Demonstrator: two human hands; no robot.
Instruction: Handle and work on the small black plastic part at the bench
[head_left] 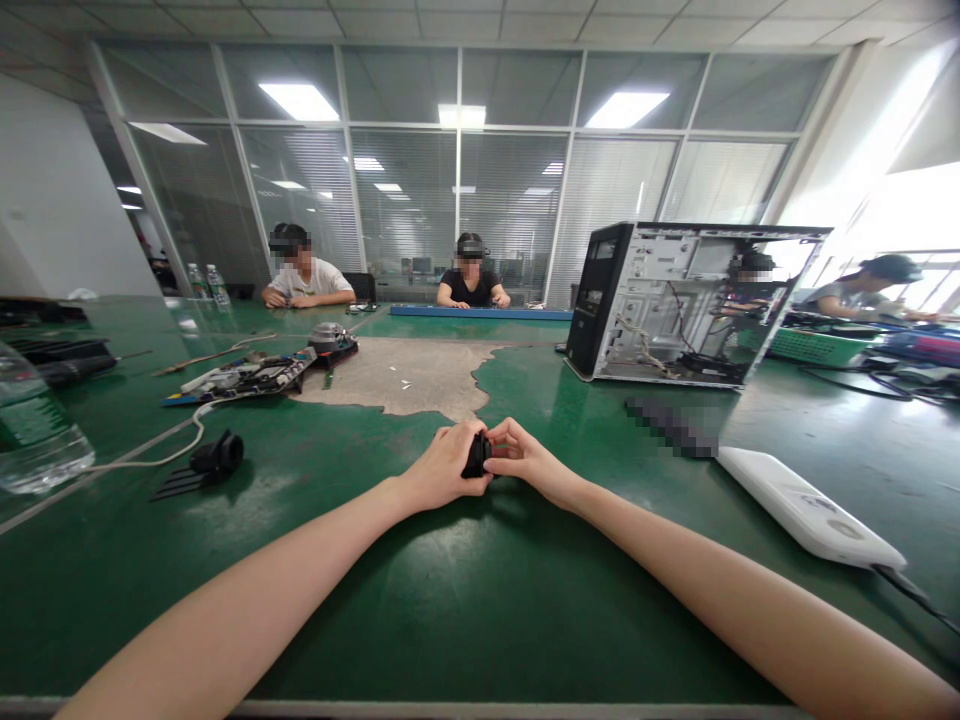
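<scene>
A small black part (478, 456) is held between my two hands, just above the green table (450, 600). My left hand (444, 466) wraps round its left side, thumb and fingers closed on it. From the right, the thumb and fingertips of my right hand (526, 460) pinch the same part. Its finer shape is hidden by my fingers. Left of my hands lies another black piece (217, 455) with a round end and several thin prongs.
A circuit board (247, 378) with a cable lies at the left, near a water bottle (37, 425). An open computer case (600, 300) stands back right. A white device (810, 507) lies at the right. Several people sit beyond.
</scene>
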